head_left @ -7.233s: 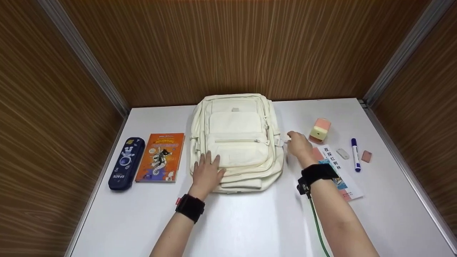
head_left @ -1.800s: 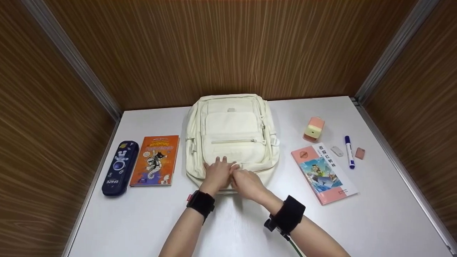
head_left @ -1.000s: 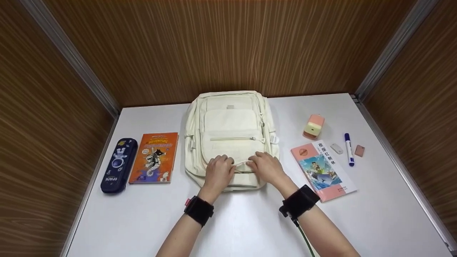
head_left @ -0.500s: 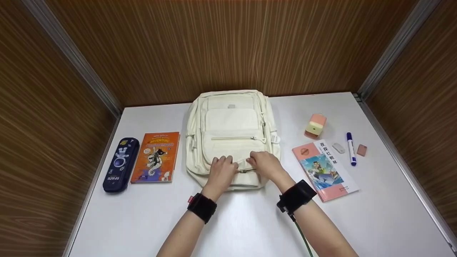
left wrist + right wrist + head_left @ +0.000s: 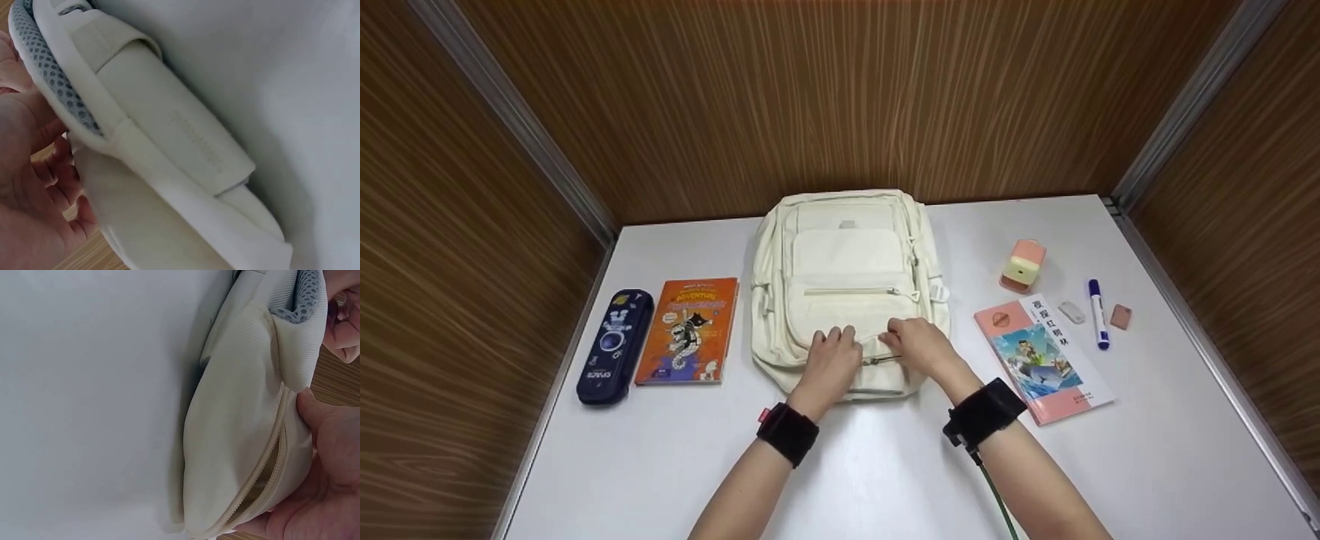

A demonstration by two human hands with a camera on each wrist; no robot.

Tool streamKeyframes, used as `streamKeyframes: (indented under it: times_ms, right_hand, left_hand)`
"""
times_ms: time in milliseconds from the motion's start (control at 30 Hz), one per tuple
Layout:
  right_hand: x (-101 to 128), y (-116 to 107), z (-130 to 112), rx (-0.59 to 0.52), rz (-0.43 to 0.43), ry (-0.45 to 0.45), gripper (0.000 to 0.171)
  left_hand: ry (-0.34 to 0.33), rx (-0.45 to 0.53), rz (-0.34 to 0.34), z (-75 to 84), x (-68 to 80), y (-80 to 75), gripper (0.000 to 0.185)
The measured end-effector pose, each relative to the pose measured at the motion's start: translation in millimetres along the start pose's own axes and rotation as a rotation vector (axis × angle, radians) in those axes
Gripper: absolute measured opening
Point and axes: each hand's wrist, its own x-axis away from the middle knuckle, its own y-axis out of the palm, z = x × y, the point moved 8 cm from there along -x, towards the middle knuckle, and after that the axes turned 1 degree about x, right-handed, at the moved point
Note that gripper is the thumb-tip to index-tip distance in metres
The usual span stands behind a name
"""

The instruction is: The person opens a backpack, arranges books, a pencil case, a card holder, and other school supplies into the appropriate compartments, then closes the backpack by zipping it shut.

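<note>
Pinching the soft, floppy backpack [image 5: 847, 285] at its near zipper seam: left hand [image 5: 832, 360] and right hand [image 5: 919, 346] gripping fabric either side, probably light, yielding.

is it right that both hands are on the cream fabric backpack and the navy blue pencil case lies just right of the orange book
Not quite. In the head view the navy blue pencil case lies left of the orange book, not right. Both the left hand and right hand are on the cream fabric backpack.

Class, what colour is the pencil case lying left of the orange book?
The pencil case is dark navy blue with a white astronaut print, clearest in the head view.
</note>
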Motion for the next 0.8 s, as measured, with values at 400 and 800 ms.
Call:
streamKeyframes:
  times_ms: [400,800]
  right_hand:
    - [0.8,-1.3,2.9,-0.015,0.007,0.004,0.021]
    - [1.1,-2.2,3.2,-0.039,0.014,0.009,0.022]
  left_hand:
    - [0.022,0.064,0.044,15.1,-3.4,-10.5,0.005]
    - [-0.028,0.149,-0.057,8.9,-9.9,-7.2,0.013]
